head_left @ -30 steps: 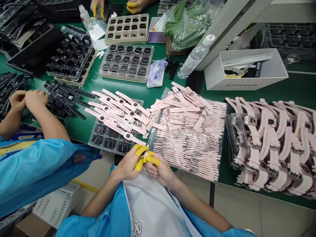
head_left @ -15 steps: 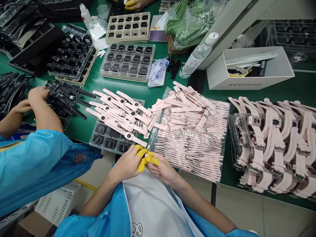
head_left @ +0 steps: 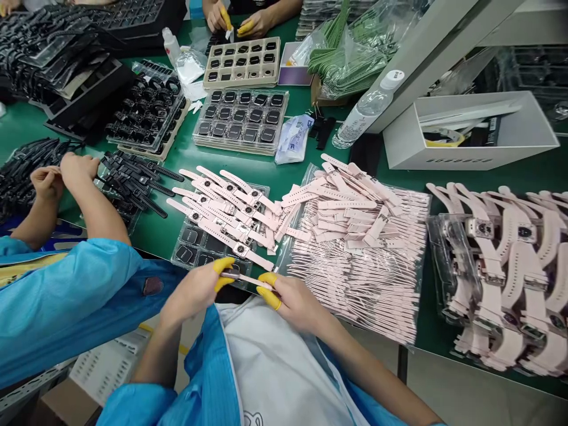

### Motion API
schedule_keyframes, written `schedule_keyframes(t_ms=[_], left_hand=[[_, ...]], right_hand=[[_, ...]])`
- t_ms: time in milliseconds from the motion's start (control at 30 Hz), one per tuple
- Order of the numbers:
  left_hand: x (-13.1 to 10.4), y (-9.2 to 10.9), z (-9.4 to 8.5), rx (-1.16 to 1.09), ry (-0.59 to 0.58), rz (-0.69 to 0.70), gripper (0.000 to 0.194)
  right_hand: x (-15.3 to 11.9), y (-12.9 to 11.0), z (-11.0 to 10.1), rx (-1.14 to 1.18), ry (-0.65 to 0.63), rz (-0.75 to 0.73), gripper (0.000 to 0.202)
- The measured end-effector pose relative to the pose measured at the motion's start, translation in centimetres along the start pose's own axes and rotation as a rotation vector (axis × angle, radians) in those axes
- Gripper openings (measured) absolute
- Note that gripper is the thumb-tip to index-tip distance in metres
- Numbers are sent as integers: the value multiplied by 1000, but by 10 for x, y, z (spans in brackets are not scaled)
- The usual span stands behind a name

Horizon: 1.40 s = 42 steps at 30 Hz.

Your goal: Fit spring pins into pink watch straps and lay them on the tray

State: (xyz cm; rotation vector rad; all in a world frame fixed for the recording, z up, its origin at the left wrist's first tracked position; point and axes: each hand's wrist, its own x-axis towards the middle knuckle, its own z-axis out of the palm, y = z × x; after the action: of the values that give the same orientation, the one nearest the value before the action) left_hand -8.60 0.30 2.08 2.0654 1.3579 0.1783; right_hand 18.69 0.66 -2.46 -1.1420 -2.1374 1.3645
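My left hand (head_left: 195, 291), with yellow finger cots, pinches a small dark watch case (head_left: 231, 274) at its edge. A pale pink watch strap (head_left: 252, 281) runs from that case to my right hand (head_left: 295, 299), whose yellow-capped thumb and finger grip its other end. The piece is held edge-on at the table's front, so the case's face is hidden. Just beyond my hands, several pink-strapped watches (head_left: 222, 216) lie across a clear tray of dark squares (head_left: 190, 244). To the right, loose pink straps (head_left: 350, 207) are heaped on a plastic bag of straps (head_left: 355, 284).
On my left a co-worker's hands (head_left: 80, 168) are beside black straps (head_left: 137, 177). Farther back are another person's hands (head_left: 252, 23), compartment trays (head_left: 242, 142), a water bottle (head_left: 368, 109) and a white box (head_left: 470, 142). Rows of assembled pink watches (head_left: 492, 266) stand at the right.
My hands were close together, hiding what they held. They are now apart, with the watch case and pink strap stretched between them. The view has shifted slightly.
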Motion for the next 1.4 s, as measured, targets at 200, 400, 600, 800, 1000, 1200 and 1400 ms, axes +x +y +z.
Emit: schedule_keyframes(t_ms=[200, 400, 600, 800, 1000, 1200, 1400], left_hand=[[-3, -34, -55, 312, 21, -147, 31], [46, -81, -67, 364, -91, -115, 28], [47, -91, -53, 483, 174, -78, 19], [12, -84, -39, 657, 126, -426, 19], [31, -64, -26, 762, 149, -532, 25], [32, -66, -13, 778, 285, -578, 28], [-5, -92, -14, 307, 545, -540, 13]], right_hand=[[34, -9, 17, -334, 110, -100, 28], [83, -21, 36, -573, -24, 8, 21], [69, -6, 10, -532, 107, -91, 26], [46, 38, -40, -581, 311, -56, 44], [57, 64, -48, -646, 237, -66, 33], [47, 66, -55, -292, 400, -199, 17], [6, 25, -59, 492, 797, -129, 13]])
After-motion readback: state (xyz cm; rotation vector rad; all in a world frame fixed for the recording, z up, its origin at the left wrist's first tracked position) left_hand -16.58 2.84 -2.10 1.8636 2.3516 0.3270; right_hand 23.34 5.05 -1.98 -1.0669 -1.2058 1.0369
